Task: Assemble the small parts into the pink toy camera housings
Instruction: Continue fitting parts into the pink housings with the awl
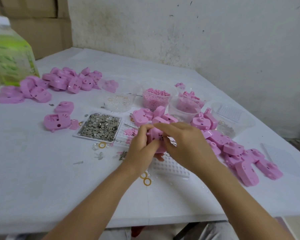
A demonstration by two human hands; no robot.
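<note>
My left hand (139,146) grips a pink toy camera housing (155,138) above the middle of the table. My right hand (184,144) covers the housing's right side, its fingertips pinching at a small dark part inside it. Both hands hide most of the housing. A white tray of small metal pieces (100,127) lies just left of my hands. Loose yellow rings (146,181) lie on the table under my left wrist.
Piles of pink housings lie at the back left (66,80) and along the right (235,153). Clear tubs hold pink pellets (156,98), pink parts (184,108) and clear rings (119,101). A white perforated board (170,166) lies under my hands. A green bottle (10,56) stands far left.
</note>
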